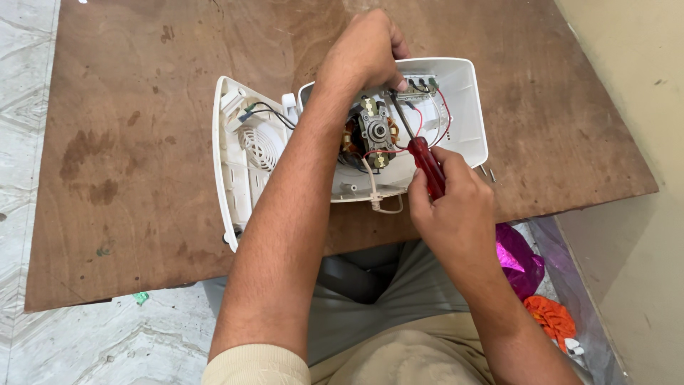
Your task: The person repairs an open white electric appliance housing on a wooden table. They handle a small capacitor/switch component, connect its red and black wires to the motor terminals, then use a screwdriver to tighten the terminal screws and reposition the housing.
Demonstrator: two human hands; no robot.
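Stained brown plywood serves as the tabletop (pixel 142 142), laid over a pale patterned floor, with a cream wall off to one side.

An opened white plastic appliance housing (pixel 463 107) lies on the board. Its detached cover half (pixel 239 157), with a round vent grille, sits just beside it, under the left forearm. Inside the housing a small electric motor (pixel 376 132) is exposed, with red and black wires (pixel 443 114) running to a terminal strip just beyond the left fingertips.

The left hand (pixel 367 53) reaches over the housing, fingers curled down and pressing on its far rim near the terminal strip; whether they pinch anything there cannot be told.

The right hand (pixel 452 207) is wrapped closed around the red handle of a screwdriver (pixel 425 165). The dark shaft runs up from the fingers to a tip just below the left thumb, beside the motor.

A white cord (pixel 377 199) trails from the housing's near edge, just left of the right fingers. Two small screws (pixel 488 172) lie on the wood beside the right knuckles.

Magenta and orange cloth (pixel 531 278) sits on the floor below the right wrist.
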